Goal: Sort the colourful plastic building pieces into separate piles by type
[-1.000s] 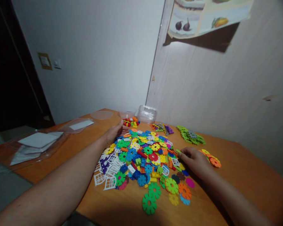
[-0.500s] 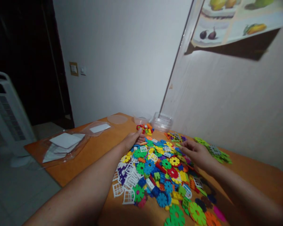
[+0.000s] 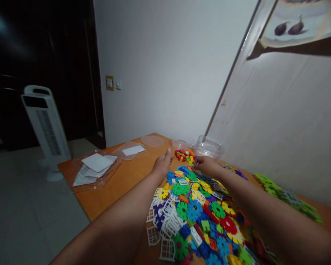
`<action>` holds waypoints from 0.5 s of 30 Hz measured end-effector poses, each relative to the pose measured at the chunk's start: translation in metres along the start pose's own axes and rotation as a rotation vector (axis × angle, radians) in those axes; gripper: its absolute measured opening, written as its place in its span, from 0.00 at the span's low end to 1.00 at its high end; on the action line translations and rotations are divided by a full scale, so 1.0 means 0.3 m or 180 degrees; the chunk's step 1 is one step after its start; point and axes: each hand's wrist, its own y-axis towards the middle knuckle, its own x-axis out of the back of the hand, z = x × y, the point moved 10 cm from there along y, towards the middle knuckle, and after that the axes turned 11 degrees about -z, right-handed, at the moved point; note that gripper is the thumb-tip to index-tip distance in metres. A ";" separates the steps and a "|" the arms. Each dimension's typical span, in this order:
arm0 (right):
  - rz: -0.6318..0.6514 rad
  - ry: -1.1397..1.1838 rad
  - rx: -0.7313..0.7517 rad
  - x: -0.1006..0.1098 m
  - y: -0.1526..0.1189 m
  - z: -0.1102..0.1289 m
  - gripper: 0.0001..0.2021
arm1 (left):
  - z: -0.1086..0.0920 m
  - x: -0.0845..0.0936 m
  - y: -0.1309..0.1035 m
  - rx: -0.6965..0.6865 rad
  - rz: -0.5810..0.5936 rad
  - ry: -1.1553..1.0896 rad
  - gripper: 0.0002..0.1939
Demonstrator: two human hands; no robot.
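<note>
Just below centre, my left hand (image 3: pixel 162 164) is half open near the bricks (image 3: pixel 184 155). My right hand (image 3: pixel 207 166) pinches a green piece (image 3: pixel 191 165).

Left hand (image 3: pixel 162 164), right hand (image 3: pixel 208 166) and both forearms (image 3: pixel 121 221) are bare.

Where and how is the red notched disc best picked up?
I'd pinch the red notched disc by opposite edges of its rim, coming from above and slightly left. It lies on top of the heap, mostly uncovered, its notches offering fingertips purchase; the right forearm crowds the other side.
</note>
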 end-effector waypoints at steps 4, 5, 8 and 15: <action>0.0006 -0.0172 0.0024 -0.037 0.072 0.011 0.08 | 0.021 -0.024 -0.001 -0.0029 0.0168 0.0303 0.47; -0.0016 -0.0199 0.0027 -0.040 0.084 0.013 0.07 | 0.028 -0.031 -0.002 -0.0022 0.0221 0.0356 0.47; -0.0009 -0.0244 0.0091 -0.047 0.096 0.027 0.08 | 0.044 -0.051 -0.002 0.0006 0.0382 0.0399 0.48; 0.0583 -0.0230 0.0515 -0.099 0.013 0.097 0.10 | 0.058 -0.105 -0.032 0.0035 0.0964 0.0221 0.46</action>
